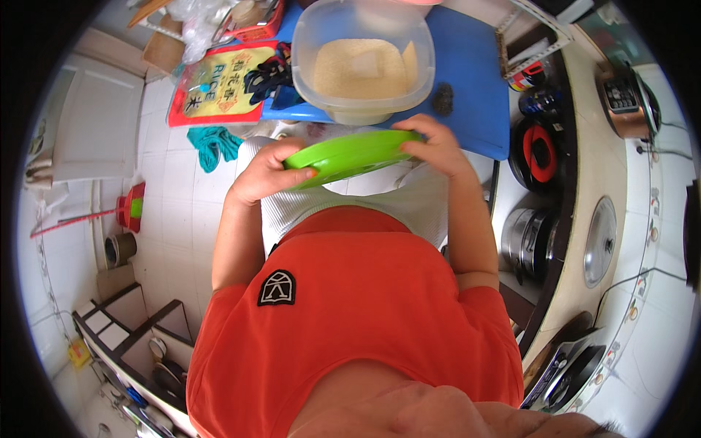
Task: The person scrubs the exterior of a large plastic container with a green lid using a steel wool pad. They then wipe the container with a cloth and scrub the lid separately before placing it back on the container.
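Observation:
Between my two hands is a shallow round green plastic dish, tilted and seen almost from its side, so what lies inside it is hidden. My left hand grips its left edge, thumb on the near side. The opposite edge is held by my right hand, with the fingers over the rim. Just beyond the dish, a clear plastic tub stands on a blue table. Pale yellow grain partly fills the tub, and a paler piece rests on it.
Left of the tub lie a red and yellow bag and dark cloth. A red basket sits behind. A teal cloth hangs near the table's left front. Pots fill a shelf at right, below a counter with a steel lid.

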`<state>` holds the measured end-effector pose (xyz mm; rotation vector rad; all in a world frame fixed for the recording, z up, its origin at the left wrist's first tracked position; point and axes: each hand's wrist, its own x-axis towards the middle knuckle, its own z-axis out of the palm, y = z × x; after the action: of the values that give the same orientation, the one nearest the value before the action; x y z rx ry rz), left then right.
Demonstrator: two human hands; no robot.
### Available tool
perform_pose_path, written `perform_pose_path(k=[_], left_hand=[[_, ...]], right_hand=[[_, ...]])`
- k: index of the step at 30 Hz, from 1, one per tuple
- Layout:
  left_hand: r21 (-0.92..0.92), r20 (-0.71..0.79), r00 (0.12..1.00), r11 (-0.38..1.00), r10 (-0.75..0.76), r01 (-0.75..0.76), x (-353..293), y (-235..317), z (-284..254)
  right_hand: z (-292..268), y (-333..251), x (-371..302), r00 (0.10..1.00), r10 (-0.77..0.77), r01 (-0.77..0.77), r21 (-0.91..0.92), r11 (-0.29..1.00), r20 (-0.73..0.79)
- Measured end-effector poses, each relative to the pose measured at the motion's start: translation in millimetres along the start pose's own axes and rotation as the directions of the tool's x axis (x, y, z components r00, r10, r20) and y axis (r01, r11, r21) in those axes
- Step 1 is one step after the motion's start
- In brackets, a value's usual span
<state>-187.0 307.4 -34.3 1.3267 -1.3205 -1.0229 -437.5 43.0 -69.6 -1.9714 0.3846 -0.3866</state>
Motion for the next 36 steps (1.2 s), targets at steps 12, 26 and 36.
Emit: perform_pose_path(k=[12,26,36], left_hand=[[-0.288,-0.204,0.937,0.932,-0.284,0.219,-30.3,10.5,17.4],[-0.098,-0.274,0.934,0.973,-0.23,0.211,-19.9,-1.7,7.5],[-0.093,-0.221,0.965,0.988,-0.144,0.127,-26.8,10.7,-7.2]], right_hand=[[-48.3,182.3,53.7,0.889,0.256,-0.449,-0.607,0.656,-0.38],[-28.9,169.4,54.7,0.747,0.425,-0.655,-0.456,0.603,-0.511],[-41.4,111.7,56.5,0.689,0.57,-0.242,0.599,0.763,-0.448]])
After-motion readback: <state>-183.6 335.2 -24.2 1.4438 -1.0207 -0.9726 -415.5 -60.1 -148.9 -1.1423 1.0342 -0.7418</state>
